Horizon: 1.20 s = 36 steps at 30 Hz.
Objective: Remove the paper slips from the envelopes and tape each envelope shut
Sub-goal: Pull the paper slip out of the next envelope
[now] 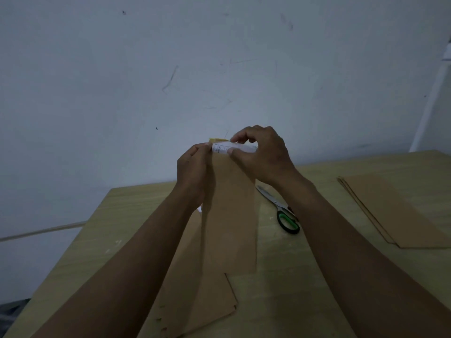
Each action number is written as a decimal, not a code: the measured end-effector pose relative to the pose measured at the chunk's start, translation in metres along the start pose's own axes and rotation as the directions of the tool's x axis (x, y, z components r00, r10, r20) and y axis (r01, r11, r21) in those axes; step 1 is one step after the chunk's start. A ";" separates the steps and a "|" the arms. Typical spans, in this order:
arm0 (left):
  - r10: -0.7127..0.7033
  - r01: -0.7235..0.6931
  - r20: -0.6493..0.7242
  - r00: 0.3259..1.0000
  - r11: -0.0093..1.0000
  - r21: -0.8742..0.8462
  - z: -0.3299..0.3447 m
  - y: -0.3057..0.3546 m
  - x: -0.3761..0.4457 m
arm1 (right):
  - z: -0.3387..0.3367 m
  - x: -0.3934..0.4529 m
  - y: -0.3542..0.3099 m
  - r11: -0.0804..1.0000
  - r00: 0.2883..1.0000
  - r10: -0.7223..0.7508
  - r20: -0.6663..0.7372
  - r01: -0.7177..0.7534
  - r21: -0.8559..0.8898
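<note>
I hold a long brown envelope (230,215) upright above the table, its mouth at the top. A white printed paper slip (223,148) sticks out of that mouth, with a yellowish flap edge (217,140) behind it. My left hand (192,167) grips the envelope's upper left edge. My right hand (263,154) pinches the slip at the top right between thumb and fingers. The slip's lower part is hidden inside the envelope.
A stack of brown envelopes (195,303) lies flat under my arms on the wooden table (305,289). Another stack of envelopes (395,211) lies at the right. Green-handled scissors (280,208) rest between them. A pale wall rises behind the table's far edge.
</note>
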<state>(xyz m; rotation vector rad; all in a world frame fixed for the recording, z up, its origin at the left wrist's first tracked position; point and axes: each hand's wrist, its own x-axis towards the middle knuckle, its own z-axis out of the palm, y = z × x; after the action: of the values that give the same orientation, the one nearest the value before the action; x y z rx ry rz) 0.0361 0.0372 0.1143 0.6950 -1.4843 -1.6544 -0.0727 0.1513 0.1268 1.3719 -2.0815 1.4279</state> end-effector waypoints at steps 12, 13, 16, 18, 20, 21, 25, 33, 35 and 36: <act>0.048 -0.053 0.078 0.996 0.997 0.052 0.004 0.006 0.001 | -0.011 0.004 -0.009 0.964 0.970 0.154 0.189 -0.190 0.188; 0.041 -0.044 0.076 0.996 0.998 0.042 0.004 0.007 0.002 | -0.011 0.003 -0.010 0.962 0.968 0.153 0.199 -0.192 0.194; 0.029 -0.032 0.077 0.997 0.999 0.033 0.002 0.007 0.003 | -0.012 0.006 -0.011 0.974 0.968 0.132 0.213 -0.167 0.154; 0.027 -0.031 0.083 0.996 0.998 0.047 0.000 0.007 0.004 | -0.012 0.008 -0.009 0.987 0.962 0.123 0.244 -0.146 0.075; 0.023 -0.028 0.090 0.996 0.998 0.058 0.000 0.008 0.004 | -0.012 0.010 -0.009 0.992 0.949 0.123 0.291 -0.118 -0.035; 0.021 -0.026 0.092 0.996 0.998 0.054 0.000 0.009 0.004 | -0.012 0.011 -0.009 0.991 0.944 0.128 0.304 -0.112 -0.070; 0.023 -0.027 0.097 0.995 0.999 0.043 0.000 0.011 0.005 | -0.017 0.014 -0.011 0.991 0.935 0.137 0.327 -0.127 -0.052; 0.007 -0.009 0.113 0.994 1.000 0.013 0.000 0.015 0.009 | -0.019 0.019 -0.008 0.996 0.946 0.082 0.314 -0.069 -0.054; 0.015 -0.018 0.127 0.992 1.000 0.020 -0.001 0.016 0.010 | -0.019 0.020 -0.006 0.995 0.953 0.077 0.292 -0.058 -0.075; 0.023 -0.026 0.131 0.991 0.999 0.021 -0.001 0.017 0.011 | -0.018 0.022 -0.005 0.995 0.952 0.081 0.296 -0.058 -0.085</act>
<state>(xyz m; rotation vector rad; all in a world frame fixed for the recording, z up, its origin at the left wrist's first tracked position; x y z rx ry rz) 0.0339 0.0275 0.1322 0.5881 -1.5991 -1.6943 -0.0849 0.1542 0.1528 1.5828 -2.3649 1.2142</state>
